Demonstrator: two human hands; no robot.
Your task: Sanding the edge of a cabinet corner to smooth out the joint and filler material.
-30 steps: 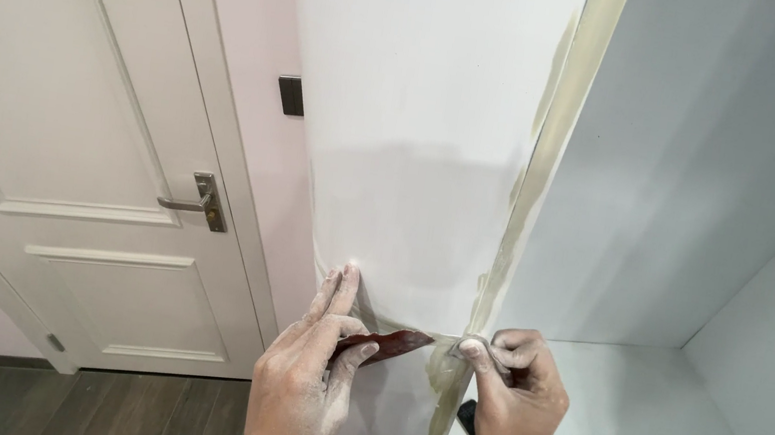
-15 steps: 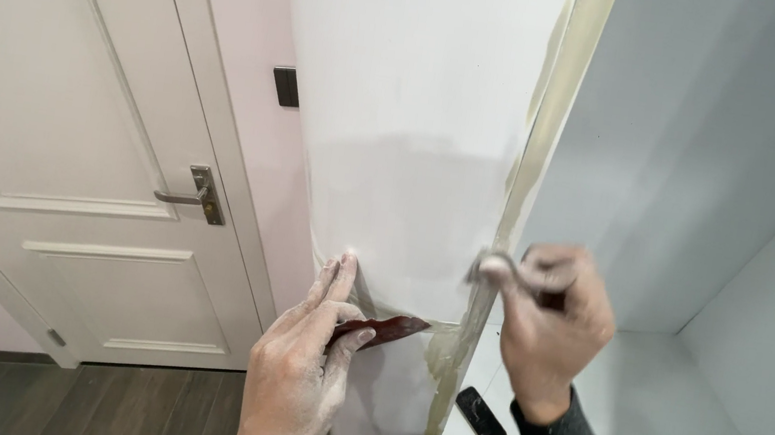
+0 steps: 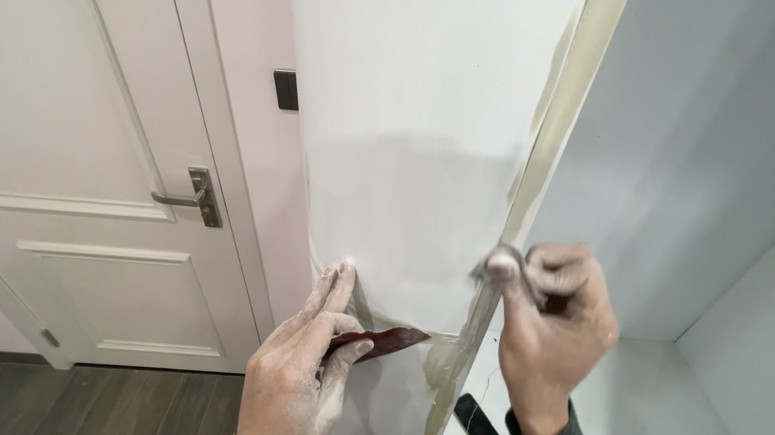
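Fingers of the left hand, head view: lying flat and extended against the white side panel, pointing toward 1 o'clock, while the thumb and forefinger are pinching a dark red scraper. Scraper: long axis running from 8 o'clock to 2 o'clock, blade tip aiming at the panel's front edge. Right hand: fingers curling narrow around a small grey piece, kind not discernible, pressing it against that edge, at 2 o'clock from the scraper and well apart from it. Edge strip: running nearly upright, yellowish, peeling. Left hand is lying nearer the scraper; right hand nearer the edge. Black phone: resting on the cabinet shelf, at 6 o'clock from the right hand. White door with metal handle: at 9 o'clock.
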